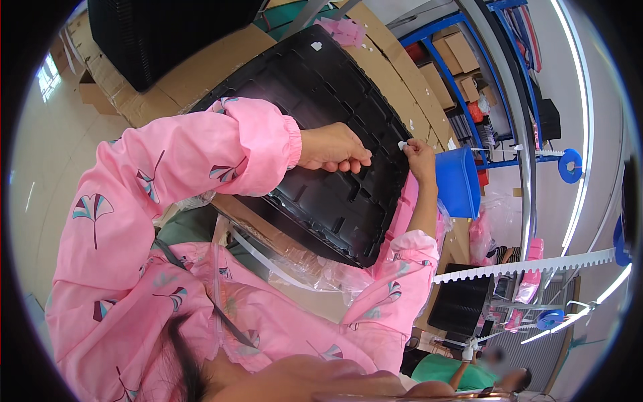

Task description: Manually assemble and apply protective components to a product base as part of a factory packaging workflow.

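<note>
Black panel [321, 100] (long axis slanting down rightward), left fingers [355, 163] together, right fingers [414, 147] pinching white scrap [402, 145]

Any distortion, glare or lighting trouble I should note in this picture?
Head view: fisheye distortion bows the strip light at right, with black filling the corners; head view: bright glare on the floor at upper left; head view: a faint sheen on the black plastic shell, its ribs readable.

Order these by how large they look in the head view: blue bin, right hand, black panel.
1. Black panel
2. Blue bin
3. Right hand
</note>
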Demonstrator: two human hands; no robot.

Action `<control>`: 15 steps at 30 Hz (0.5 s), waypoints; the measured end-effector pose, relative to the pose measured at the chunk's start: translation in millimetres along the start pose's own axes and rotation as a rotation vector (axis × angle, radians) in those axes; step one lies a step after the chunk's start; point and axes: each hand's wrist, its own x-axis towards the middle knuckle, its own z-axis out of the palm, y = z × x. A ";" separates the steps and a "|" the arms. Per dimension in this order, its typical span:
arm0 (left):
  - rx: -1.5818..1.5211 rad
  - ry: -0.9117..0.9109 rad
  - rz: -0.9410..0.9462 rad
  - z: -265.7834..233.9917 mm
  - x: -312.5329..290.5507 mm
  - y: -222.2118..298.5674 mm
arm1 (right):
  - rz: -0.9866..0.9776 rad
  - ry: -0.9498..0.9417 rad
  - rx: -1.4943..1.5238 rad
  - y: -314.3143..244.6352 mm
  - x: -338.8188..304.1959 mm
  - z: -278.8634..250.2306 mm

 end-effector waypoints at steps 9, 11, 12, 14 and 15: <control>0.003 0.011 -0.001 1.7 -2.0 1.7 | -0.233 0.117 -0.351 -13.1 -11.3 9.4; -0.004 0.006 0.013 -0.6 -3.0 0.5 | -0.238 0.129 -0.327 -20.0 -13.1 9.5; -0.004 0.003 0.014 -0.1 -1.5 0.1 | -0.236 0.130 -0.331 -21.7 -15.9 8.2; -0.004 -0.006 0.010 2.2 1.1 -0.8 | -0.244 0.097 -0.421 -24.6 -23.9 4.6; -0.006 -0.002 0.012 2.2 0.1 -0.8 | -0.248 0.096 -0.420 -26.3 -26.8 3.3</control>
